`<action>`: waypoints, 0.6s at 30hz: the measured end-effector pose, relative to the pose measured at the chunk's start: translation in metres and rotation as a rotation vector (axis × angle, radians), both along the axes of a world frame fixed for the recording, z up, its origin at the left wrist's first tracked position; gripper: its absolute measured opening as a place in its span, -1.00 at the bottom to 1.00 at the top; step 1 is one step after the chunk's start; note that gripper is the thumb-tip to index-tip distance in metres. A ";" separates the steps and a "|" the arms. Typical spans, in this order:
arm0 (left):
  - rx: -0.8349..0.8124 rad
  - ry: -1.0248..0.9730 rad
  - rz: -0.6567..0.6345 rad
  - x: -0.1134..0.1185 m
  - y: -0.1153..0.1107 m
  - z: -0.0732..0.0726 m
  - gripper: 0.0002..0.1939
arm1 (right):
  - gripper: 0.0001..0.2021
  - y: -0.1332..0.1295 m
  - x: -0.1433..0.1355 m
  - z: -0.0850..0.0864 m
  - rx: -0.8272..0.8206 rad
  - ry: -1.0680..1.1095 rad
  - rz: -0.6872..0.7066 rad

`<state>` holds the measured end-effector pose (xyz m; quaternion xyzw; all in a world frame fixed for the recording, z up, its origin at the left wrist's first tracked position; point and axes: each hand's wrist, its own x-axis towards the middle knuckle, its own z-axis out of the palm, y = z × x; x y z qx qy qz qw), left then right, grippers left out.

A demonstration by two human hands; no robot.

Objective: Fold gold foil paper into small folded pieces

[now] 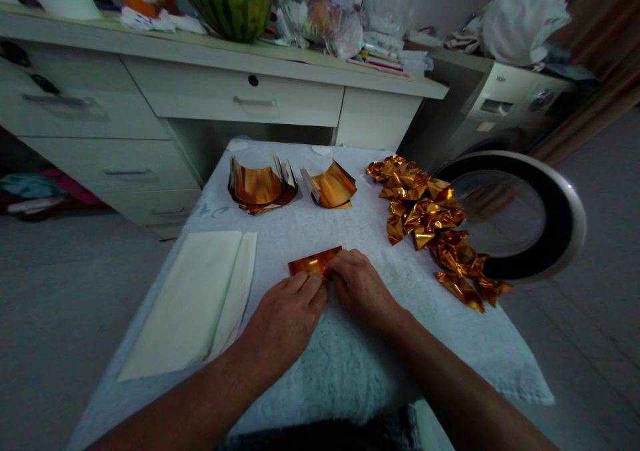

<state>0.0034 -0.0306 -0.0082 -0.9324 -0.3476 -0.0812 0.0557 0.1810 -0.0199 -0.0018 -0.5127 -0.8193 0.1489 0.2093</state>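
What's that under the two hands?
A shiny copper-coloured sheet is partly under the left hand and right hand. Its far edge shows; the part they cover can't be seen.

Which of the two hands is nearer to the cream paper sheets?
The left hand. It is just to the right of the cream paper sheets; the right hand is farther away, beyond the left one.

Desk at rear: striped watermelon (227, 4) upon it, near plastic-bagged items (325, 24); washing machine (505, 111) at right, round door (565, 217) open, white bundle (525, 25) on top.
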 end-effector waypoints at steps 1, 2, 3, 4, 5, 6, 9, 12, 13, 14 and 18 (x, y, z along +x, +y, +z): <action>-0.004 0.001 0.011 0.000 -0.001 0.000 -0.70 | -0.83 0.000 -0.001 -0.001 -0.004 -0.011 -0.017; -0.007 0.006 0.024 -0.001 -0.003 0.000 -0.69 | -0.84 0.001 -0.002 -0.001 -0.009 -0.019 -0.033; -0.005 0.015 0.041 -0.002 -0.005 0.001 -0.68 | -0.85 0.001 -0.003 -0.001 -0.016 -0.024 -0.049; -0.002 0.029 0.060 -0.003 -0.008 0.002 -0.67 | -0.87 0.001 -0.004 -0.001 -0.029 -0.026 -0.066; 0.005 0.047 0.076 -0.004 -0.011 0.004 -0.66 | -0.88 0.002 -0.004 0.000 -0.045 -0.026 -0.083; 0.004 0.062 0.099 -0.004 -0.013 0.006 -0.66 | -0.90 0.002 -0.005 0.002 -0.065 -0.027 -0.099; -0.010 0.106 0.174 -0.006 -0.021 0.013 -0.68 | -0.96 0.002 -0.010 0.007 -0.117 -0.042 -0.145; -0.004 0.132 0.212 -0.007 -0.026 0.015 -0.65 | -0.92 0.000 -0.018 0.012 -0.138 -0.116 -0.206; 0.006 0.136 0.203 -0.007 -0.026 0.015 -0.64 | -0.87 0.000 -0.021 0.012 -0.133 -0.149 -0.228; 0.016 0.139 0.186 -0.007 -0.027 0.014 -0.62 | -0.81 -0.001 -0.023 0.012 -0.122 -0.175 -0.248; 0.029 0.158 0.122 -0.010 -0.025 0.010 -0.61 | -0.68 -0.002 -0.028 0.007 -0.070 -0.195 -0.298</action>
